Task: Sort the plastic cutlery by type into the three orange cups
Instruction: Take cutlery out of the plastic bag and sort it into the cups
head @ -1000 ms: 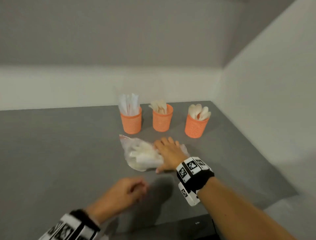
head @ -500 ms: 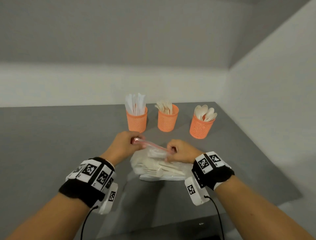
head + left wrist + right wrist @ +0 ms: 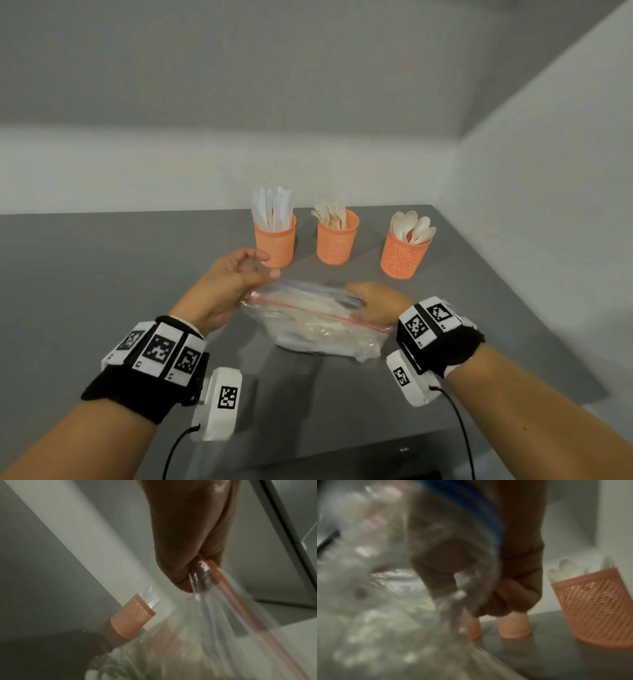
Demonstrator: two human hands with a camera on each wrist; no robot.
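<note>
Three orange mesh cups stand in a row at the back of the table: knives [image 3: 274,240] on the left, forks [image 3: 337,240] in the middle, spoons [image 3: 406,253] on the right. A clear zip bag [image 3: 318,329] of white cutlery lies in front of them. My left hand [image 3: 265,270] pinches the bag's left rim, and the left wrist view shows the red zip strip [image 3: 216,572] between its fingers. My right hand [image 3: 373,301] holds the right end of the mouth, fingers curled over the blue strip [image 3: 481,515]. The mouth stands parted.
The grey table [image 3: 102,291] ends at a white wall behind the cups and another wall [image 3: 548,205] on the right. Its front edge runs just below my wrists. Bare tabletop stretches to the left of the bag.
A second ago my right hand lay flat on the bag and the left hung near the front edge. Both then took the zip top and have pulled its two strips apart.
</note>
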